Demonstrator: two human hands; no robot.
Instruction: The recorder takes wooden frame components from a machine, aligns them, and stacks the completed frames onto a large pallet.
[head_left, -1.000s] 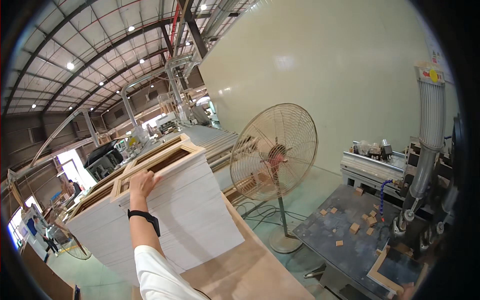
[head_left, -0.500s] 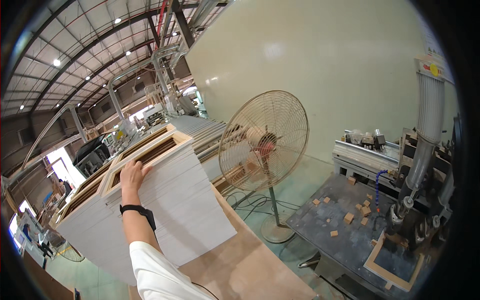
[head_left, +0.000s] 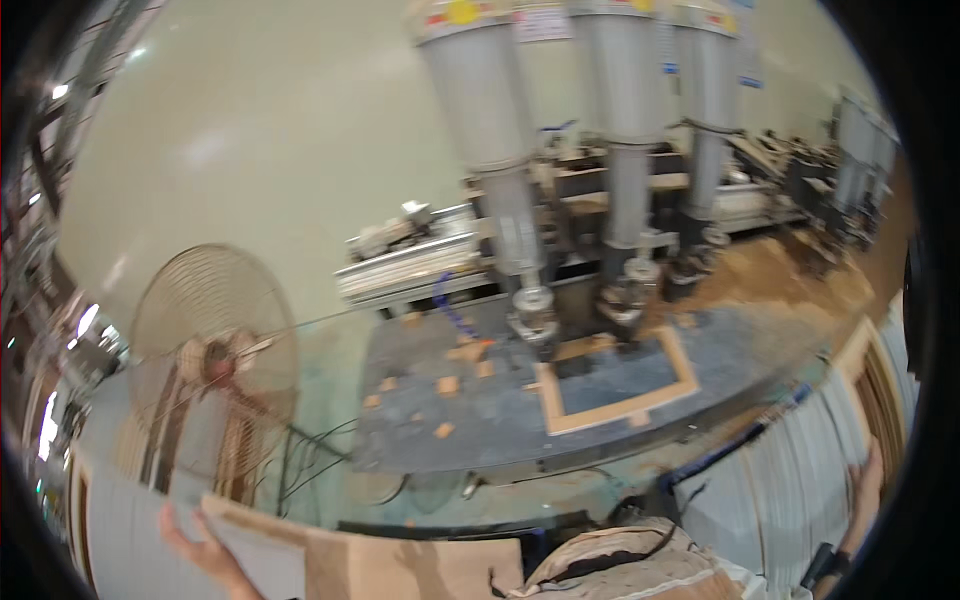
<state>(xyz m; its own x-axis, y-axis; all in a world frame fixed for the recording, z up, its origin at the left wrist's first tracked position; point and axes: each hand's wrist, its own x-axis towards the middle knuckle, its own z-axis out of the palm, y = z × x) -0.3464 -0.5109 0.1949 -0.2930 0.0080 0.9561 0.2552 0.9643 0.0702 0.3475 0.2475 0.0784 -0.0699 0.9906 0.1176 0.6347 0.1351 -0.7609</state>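
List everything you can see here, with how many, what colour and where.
Pedestal fan: one, beige wire cage, left.
Machine bed: one, dark grey, centre.
Wooden frame: one, light wood, on the bed.
Wood blocks: several, tan, scattered on the bed.
Press cylinders: at least three, grey, above the bed.
Stacked frames: one stack, white and wood, right.
White panel: one, lower left.
Left hand: on the panel.
Right hand: on the stack, black wristband.

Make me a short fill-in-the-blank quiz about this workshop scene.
1. The wooden frame lies on the machine's ____ bed.
2. The fan stands at the picture's ____ side.
3. The right hand rests on a stack of ____ panels.

Missing words: grey; left; white
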